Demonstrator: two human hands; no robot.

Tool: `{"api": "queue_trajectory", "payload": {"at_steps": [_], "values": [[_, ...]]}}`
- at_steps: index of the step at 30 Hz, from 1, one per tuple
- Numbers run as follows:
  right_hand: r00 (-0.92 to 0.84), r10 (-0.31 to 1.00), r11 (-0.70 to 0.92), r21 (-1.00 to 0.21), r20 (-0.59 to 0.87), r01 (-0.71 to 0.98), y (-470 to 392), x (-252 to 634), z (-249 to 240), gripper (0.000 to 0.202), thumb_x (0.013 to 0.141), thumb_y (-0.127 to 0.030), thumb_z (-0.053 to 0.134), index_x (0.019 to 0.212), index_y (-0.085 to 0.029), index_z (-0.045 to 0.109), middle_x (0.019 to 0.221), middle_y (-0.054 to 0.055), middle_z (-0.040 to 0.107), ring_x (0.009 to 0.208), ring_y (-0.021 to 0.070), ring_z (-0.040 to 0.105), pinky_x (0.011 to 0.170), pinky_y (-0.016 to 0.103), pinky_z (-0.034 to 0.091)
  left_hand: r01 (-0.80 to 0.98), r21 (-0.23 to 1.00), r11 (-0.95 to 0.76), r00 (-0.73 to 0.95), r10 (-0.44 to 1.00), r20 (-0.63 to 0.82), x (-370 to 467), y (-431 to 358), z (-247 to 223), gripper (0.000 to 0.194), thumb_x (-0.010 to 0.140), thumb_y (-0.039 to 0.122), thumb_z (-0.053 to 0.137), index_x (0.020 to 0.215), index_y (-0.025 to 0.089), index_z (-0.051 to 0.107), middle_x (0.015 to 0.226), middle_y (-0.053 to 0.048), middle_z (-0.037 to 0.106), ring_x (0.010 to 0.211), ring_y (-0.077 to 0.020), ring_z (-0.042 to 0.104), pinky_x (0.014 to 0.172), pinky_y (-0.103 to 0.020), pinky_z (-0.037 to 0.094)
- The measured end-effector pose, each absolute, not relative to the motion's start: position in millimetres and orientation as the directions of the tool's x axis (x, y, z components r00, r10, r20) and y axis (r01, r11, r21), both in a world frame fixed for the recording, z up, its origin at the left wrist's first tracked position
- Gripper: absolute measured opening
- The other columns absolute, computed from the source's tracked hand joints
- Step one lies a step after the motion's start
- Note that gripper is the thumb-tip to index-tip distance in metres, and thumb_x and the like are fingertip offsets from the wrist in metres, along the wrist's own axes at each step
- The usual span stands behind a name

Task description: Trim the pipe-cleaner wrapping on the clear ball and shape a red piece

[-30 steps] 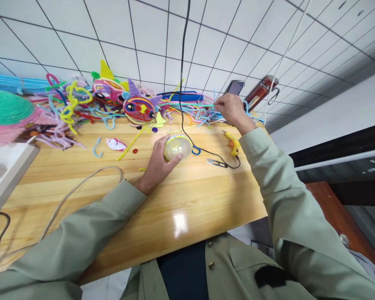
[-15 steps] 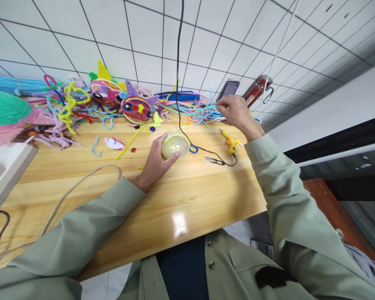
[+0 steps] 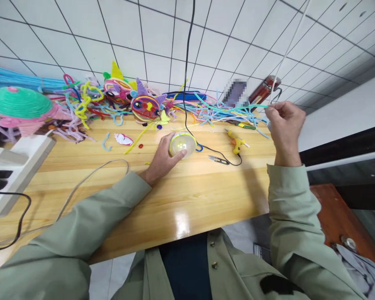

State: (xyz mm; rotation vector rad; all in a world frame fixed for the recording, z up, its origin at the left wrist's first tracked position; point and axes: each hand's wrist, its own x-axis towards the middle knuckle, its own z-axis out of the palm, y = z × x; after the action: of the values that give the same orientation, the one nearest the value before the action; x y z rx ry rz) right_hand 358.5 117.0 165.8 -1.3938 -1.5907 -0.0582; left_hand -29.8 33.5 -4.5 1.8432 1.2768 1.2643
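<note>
My left hand (image 3: 164, 158) is wrapped round a clear plastic dome (image 3: 183, 146) with a yellow fuzzy rim, held low over the wooden table. Between the pinched fingertips of my right hand (image 3: 286, 121) is the end of a turquoise pipe cleaner (image 3: 237, 108). It stretches leftward over a loose pile of pink, blue and other pipe cleaners (image 3: 206, 114). Just right of the dome lies a blue loop (image 3: 199, 147), partly covered by it. Thread snips (image 3: 218, 160) and a yellow glue gun (image 3: 236, 142) rest between my two hands.
Along the wall stand a striped pipe-cleaner face (image 3: 145, 107) and a green-and-pink fuzzy figure (image 3: 20, 104). A white power strip (image 3: 21, 166) sits at left. A black cord (image 3: 187, 62) hangs across the middle. A red flask (image 3: 264, 91) and a box cutter (image 3: 245, 125) are at the back right.
My right hand has moved right, toward me, pulling the turquoise pipe cleaner out along the pile. My left hand keeps its hold on the dome. The view has shifted slightly left.
</note>
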Motion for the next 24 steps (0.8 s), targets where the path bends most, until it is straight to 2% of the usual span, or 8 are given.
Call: {"api": "queue_trajectory", "payload": {"at_steps": [5,8,12,19,24], "values": [[0.351,0.677,0.446,-0.74,0.647,0.503,103,355,141,0.009,0.078,-0.029,0.076,0.073,-0.024,0.072,0.07,-0.003,0.064,0.066,0.0153,0.053,0.071,0.033,0.047,0.403,0.826,-0.394,0.104,0.917,0.386,-30,32,-3,0.078,0.103,0.058,0.074,0.164,0.017,0.049,0.166,-0.021,0.061,0.16,-0.0396,0.056,0.14,-0.06,0.042],[0.439,0.707,0.425,-0.83,0.554,0.362,103,350,119,0.009,0.074,-0.028,0.076,0.069,-0.023,0.069,0.066,-0.004,0.061,0.064,0.014,0.053,0.067,0.03,0.044,0.398,0.831,-0.388,0.104,0.92,0.379,-31,32,-2,0.076,0.103,0.057,0.074,0.163,0.018,0.051,0.166,-0.02,0.061,0.16,-0.0386,0.057,0.139,-0.059,0.043],[0.507,0.76,0.337,-0.913,0.407,0.229,105,343,87,0.013,0.074,-0.03,0.075,0.07,-0.024,0.064,0.064,-0.005,0.059,0.059,0.0125,0.052,0.062,0.027,0.043,0.39,0.845,-0.366,0.112,0.93,0.351,-32,31,-2,0.079,0.103,0.058,0.073,0.166,0.016,0.048,0.168,-0.022,0.058,0.162,-0.0393,0.055,0.14,-0.06,0.043],[0.412,0.808,0.319,-0.9,0.422,0.297,91,328,69,0.02,0.081,-0.042,0.081,0.077,-0.024,0.071,0.066,-0.006,0.062,0.064,0.0136,0.055,0.068,0.03,0.051,0.397,0.844,-0.361,0.14,0.932,0.334,-37,29,-2,0.083,0.105,0.065,0.072,0.169,0.018,0.046,0.172,-0.021,0.056,0.165,-0.039,0.052,0.142,-0.06,0.04],[0.427,0.795,0.324,-0.897,0.431,0.301,86,327,66,0.017,0.079,-0.039,0.081,0.077,-0.023,0.073,0.068,-0.005,0.063,0.065,0.0136,0.056,0.067,0.03,0.052,0.381,0.861,-0.338,0.14,0.941,0.307,-36,28,1,0.084,0.105,0.066,0.07,0.169,0.017,0.045,0.174,-0.022,0.054,0.167,-0.0396,0.051,0.143,-0.06,0.04]]}}
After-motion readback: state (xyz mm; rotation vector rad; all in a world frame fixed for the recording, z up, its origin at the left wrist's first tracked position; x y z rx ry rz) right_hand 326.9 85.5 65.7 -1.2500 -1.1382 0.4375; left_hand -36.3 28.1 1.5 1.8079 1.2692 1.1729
